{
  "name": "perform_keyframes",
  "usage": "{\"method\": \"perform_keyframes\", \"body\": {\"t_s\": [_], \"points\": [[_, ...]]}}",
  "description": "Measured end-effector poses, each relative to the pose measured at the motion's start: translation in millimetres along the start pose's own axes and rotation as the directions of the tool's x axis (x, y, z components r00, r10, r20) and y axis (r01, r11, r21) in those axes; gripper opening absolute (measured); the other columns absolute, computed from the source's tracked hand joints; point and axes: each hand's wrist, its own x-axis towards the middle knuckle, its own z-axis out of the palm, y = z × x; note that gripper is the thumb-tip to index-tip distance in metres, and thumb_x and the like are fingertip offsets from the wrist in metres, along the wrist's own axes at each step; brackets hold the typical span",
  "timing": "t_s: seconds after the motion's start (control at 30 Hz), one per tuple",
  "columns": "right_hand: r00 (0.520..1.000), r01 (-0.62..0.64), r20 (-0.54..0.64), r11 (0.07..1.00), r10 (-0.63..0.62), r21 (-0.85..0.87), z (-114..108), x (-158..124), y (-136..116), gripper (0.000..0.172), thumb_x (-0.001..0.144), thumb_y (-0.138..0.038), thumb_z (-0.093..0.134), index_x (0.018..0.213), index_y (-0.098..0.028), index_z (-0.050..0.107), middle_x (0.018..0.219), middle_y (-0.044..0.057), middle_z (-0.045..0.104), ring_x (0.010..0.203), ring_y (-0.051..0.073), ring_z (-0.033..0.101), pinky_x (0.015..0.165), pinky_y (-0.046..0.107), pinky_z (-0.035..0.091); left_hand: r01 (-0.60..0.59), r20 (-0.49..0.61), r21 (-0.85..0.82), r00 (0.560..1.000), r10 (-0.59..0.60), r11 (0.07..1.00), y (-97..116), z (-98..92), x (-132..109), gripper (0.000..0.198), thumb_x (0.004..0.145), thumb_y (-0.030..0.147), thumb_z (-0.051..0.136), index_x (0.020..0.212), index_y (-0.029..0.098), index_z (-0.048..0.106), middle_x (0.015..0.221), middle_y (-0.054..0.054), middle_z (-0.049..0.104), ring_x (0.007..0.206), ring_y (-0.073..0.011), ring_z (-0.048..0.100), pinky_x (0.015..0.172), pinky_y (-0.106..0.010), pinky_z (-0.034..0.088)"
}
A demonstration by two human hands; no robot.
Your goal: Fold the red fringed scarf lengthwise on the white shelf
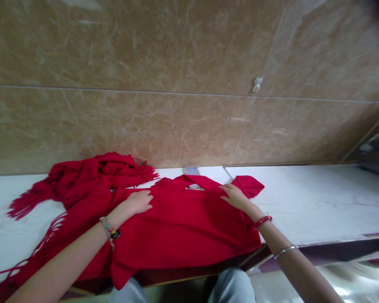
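Observation:
A large red fringed shawl (177,227) lies spread over a white marble ledge (318,202), its front edge hanging over the ledge. My left hand (139,202) rests flat on the cloth left of centre, fingers stretched out. My right hand (235,197) lies flat on the cloth near its upper right corner, fingers spread. The left part of the shawl is bunched in a heap (94,174) against the wall, with fringe trailing to the left.
A brown marble wall (189,105) rises right behind the ledge, with a small white fitting (257,84) on it. My knees in light jeans (230,288) show below the ledge's edge. A shiny floor is at lower right.

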Motion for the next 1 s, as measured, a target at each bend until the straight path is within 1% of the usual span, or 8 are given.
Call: {"method": "perform_keyframes", "body": {"t_s": [0.13,0.23,0.37,0.6,0.7,0.8,0.9,1.0], "points": [[1.0,0.004,0.016,0.999,-0.005,0.039,-2.9,0.3,9.8,0.015,0.077,-0.011,0.052,0.086,-0.011,0.064,0.089,0.012,0.064,0.089,0.022,0.058,0.084,0.035,0.041,-0.226,-0.155,-0.123,0.966,0.207,0.966,76.4,2.2,74.6,0.042,0.082,0.028,0.047,0.123,0.016,0.045,0.136,-0.012,0.036,0.126,-0.0224,0.03,0.101,-0.035,0.025],[0.999,0.041,-0.03,0.995,-0.039,0.086,-15.9,4.0,-7.6,0.017,0.083,-0.017,0.046,0.091,-0.014,0.061,0.092,0.008,0.064,0.086,0.016,0.058,0.08,0.027,0.042,-0.356,-0.234,-0.356,0.929,0.287,0.864,114.0,2.1,111.9,0.042,0.078,0.027,0.055,0.117,0.014,0.049,0.123,-0.013,0.05,0.114,-0.0236,0.044,0.095,-0.034,0.032],[0.991,0.104,-0.103,0.967,-0.081,0.235,-45.6,10.7,-28.6,0.017,0.085,-0.026,0.045,0.09,-0.017,0.059,0.084,0.003,0.065,0.075,0.014,0.058,0.07,0.024,0.043,-0.398,-0.291,-0.472,0.913,0.288,0.787,118.5,-12.8,124.4,0.023,0.086,0.028,0.04,0.089,0.014,0.058,0.091,-0.007,0.063,0.085,-0.0166,0.057,0.079,-0.027,0.042],[0.981,0.153,-0.164,0.933,-0.104,0.326,-74.3,38.6,-50.7,0.014,0.078,-0.027,0.052,0.082,-0.017,0.062,0.075,0.001,0.065,0.066,0.012,0.055,0.064,0.023,0.04,-0.405,-0.273,-0.593,0.914,0.299,0.696,109.1,-56.6,96.4,0.027,0.076,0.041,0.051,0.08,0.015,0.056,0.083,-0.002,0.06,0.077,-0.0157,0.054,0.072,-0.026,0.042],[0.985,0.169,-0.098,0.935,-0.145,0.313,-74.8,48.8,-51.4,0.016,0.078,-0.03,0.053,0.079,-0.016,0.062,0.071,0.0,0.064,0.064,0.012,0.054,0.061,0.022,0.039,-0.34,-0.28,-0.728,0.94,0.195,0.596,92.2,-78.2,76.8,0.031,0.076,0.045,0.047,0.076,0.015,0.056,0.076,0.0,0.059,0.073,-0.0152,0.054,0.069,-0.026,0.042],[0.964,0.211,0.123,0.957,-0.238,0.199,-67.9,52.4,-47.8,0.023,0.08,-0.036,0.051,0.076,-0.017,0.062,0.069,0.0,0.063,0.064,0.012,0.054,0.059,0.021,0.039,-0.19,-0.258,-0.863,0.962,-0.086,0.468,49.9,-101.6,47.6,0.035,0.071,0.049,0.051,0.082,0.015,0.054,0.074,0.0,0.06,0.069,-0.0152,0.056,0.064,-0.026,0.044],[0.941,0.201,0.277,0.979,-0.196,0.008,-53.3,53.9,-47.2,0.021,0.08,-0.035,0.05,0.076,-0.018,0.063,0.075,0.003,0.066,0.068,0.015,0.058,0.062,0.024,0.04,-0.099,-0.267,-0.885,0.908,-0.322,0.454,-4.9,-117.9,13.8,0.034,0.064,0.046,0.059,0.08,0.016,0.054,0.074,0.002,0.061,0.068,-0.0146,0.056,0.065,-0.025,0.044],[0.955,0.121,0.283,0.989,-0.094,-0.08,-39.3,52.9,-47.7,0.017,0.078,-0.025,0.051,0.079,-0.014,0.064,0.08,0.011,0.066,0.074,0.022,0.061,0.064,0.028,0.041,-0.037,-0.305,-0.876,0.815,-0.492,0.481,-55.4,-120.7,-15.8,0.033,0.066,0.04,0.058,0.086,0.014,0.055,0.073,0.004,0.061,0.068,-0.0127,0.055,0.068,-0.024,0.044]]}}
